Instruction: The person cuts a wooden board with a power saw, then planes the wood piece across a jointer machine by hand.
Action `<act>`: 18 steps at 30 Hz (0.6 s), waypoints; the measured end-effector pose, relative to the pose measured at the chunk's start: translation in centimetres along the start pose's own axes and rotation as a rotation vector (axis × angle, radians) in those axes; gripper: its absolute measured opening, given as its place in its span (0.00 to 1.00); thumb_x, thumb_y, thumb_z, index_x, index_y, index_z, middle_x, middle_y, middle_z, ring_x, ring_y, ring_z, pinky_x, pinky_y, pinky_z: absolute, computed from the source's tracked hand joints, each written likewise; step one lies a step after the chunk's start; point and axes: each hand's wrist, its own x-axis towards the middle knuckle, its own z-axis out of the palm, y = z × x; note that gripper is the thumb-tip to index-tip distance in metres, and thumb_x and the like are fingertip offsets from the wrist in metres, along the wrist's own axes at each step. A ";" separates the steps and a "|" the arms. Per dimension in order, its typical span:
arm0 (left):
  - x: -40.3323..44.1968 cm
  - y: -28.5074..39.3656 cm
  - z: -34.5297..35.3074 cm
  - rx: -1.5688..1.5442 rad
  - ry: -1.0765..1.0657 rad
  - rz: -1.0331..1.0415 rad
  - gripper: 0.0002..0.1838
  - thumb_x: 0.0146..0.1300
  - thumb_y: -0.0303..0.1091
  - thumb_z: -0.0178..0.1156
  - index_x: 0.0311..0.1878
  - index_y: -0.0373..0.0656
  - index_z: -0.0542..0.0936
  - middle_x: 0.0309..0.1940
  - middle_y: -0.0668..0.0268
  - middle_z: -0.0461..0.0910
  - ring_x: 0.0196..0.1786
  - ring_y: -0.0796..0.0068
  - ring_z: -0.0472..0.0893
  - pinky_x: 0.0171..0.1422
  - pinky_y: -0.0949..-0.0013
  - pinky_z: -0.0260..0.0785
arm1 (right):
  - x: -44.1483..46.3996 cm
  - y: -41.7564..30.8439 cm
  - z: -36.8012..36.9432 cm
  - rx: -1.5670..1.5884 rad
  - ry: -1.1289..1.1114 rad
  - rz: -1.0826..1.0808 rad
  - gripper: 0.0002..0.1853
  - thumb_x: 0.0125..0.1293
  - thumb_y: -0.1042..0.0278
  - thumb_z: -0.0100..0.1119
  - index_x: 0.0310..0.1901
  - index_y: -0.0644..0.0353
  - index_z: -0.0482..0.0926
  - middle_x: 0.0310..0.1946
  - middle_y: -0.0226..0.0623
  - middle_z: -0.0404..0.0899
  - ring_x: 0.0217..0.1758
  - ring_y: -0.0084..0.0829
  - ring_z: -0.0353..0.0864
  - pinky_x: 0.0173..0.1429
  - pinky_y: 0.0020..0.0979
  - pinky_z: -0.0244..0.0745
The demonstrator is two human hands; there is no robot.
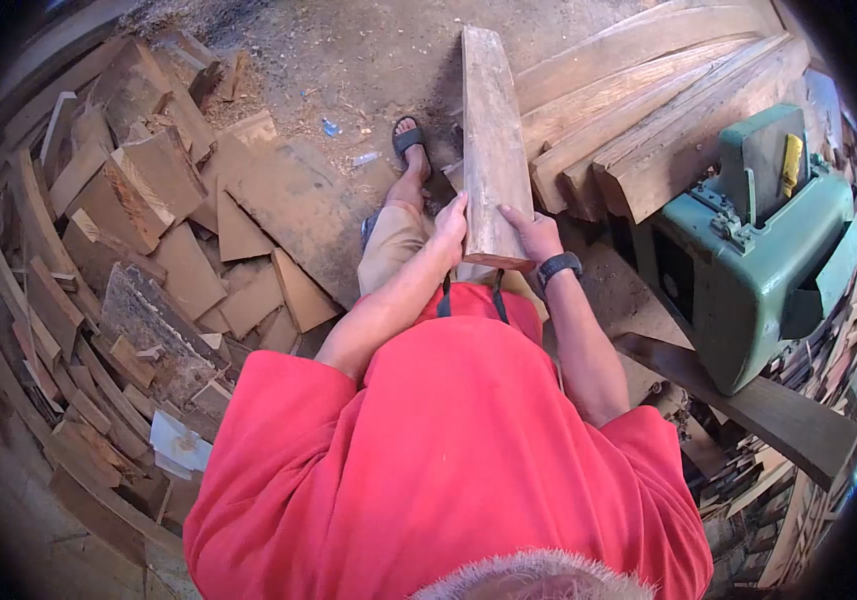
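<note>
A long wooden board (495,140) stretches forward from my waist, its near end close to my body. My left hand (452,228) grips the board's left edge near that end. On the opposite edge, my right hand (535,236) holds it with the thumb lying on top and the other fingers hidden beneath. A dark watch (559,265) is on my right wrist. Just right of the board's far half lies a stack of thick planks (649,130).
A green machine (769,270) with a yellow part (792,165) stands at the right, above a loose beam (749,405). Wood offcuts (189,270) are heaped along the left. Sawdust and a blue scrap (331,127) lie on the floor ahead, near my sandalled foot (410,143).
</note>
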 end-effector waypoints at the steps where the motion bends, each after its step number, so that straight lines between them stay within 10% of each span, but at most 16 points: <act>1: -0.7 0.4 0.6 0.001 0.001 0.003 0.29 0.82 0.54 0.47 0.70 0.40 0.75 0.63 0.57 0.82 0.60 0.60 0.85 0.65 0.52 0.78 | 0.1 -0.3 -0.2 0.044 -0.026 0.052 0.32 0.63 0.50 0.77 0.54 0.76 0.83 0.45 0.44 0.89 0.40 0.29 0.89 0.46 0.31 0.83; 18: -6.6 7.2 9.5 -0.279 -0.407 0.118 0.22 0.75 0.48 0.54 0.62 0.44 0.81 0.57 0.63 0.86 0.61 0.63 0.82 0.72 0.56 0.68 | -4.1 -12.7 -4.4 0.628 -0.192 -0.053 0.21 0.70 0.66 0.63 0.62 0.62 0.76 0.54 0.41 0.86 0.55 0.37 0.87 0.61 0.39 0.82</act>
